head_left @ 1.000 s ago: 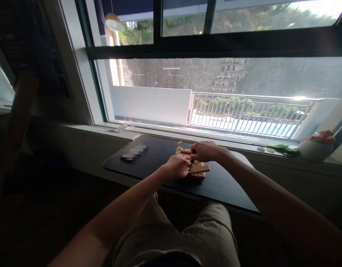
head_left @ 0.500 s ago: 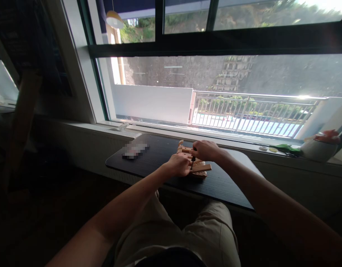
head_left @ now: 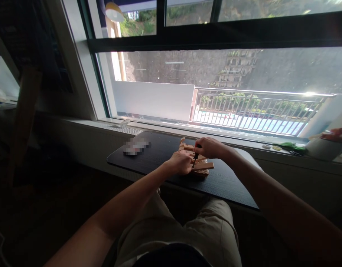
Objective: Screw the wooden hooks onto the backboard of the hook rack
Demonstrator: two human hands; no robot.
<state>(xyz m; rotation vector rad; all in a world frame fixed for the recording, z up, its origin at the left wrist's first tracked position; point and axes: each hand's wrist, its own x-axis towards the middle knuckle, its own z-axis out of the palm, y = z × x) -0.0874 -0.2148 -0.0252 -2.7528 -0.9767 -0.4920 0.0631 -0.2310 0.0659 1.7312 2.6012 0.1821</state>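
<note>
A wooden piece made of several slats (head_left: pixel 203 167) lies on the dark table (head_left: pixel 156 142), its slats side by side with small dark holes in some. My right hand (head_left: pixel 209 147) is closed round the handle of a screwdriver (head_left: pixel 196 157), whose shaft points down at the near slat. Against the left side of the slats, my left hand (head_left: pixel 181 162) is closed and grips the wooden piece. Its fingertips are partly hidden, and so is part of the wood beneath both hands.
A blurred flat item (head_left: pixel 136 147) lies on the table's left part. Behind the table runs a windowsill (head_left: pixel 171 128), with a white pot (head_left: pixel 325 146) and green leaves (head_left: pixel 292 147) at the right. My legs (head_left: pixel 215 222) are under the near edge.
The view has shifted slightly. The screwdriver leans a little more, its handle tilted to the right, while its tip stays at the near slat. My left hand keeps its place on the wood.
</note>
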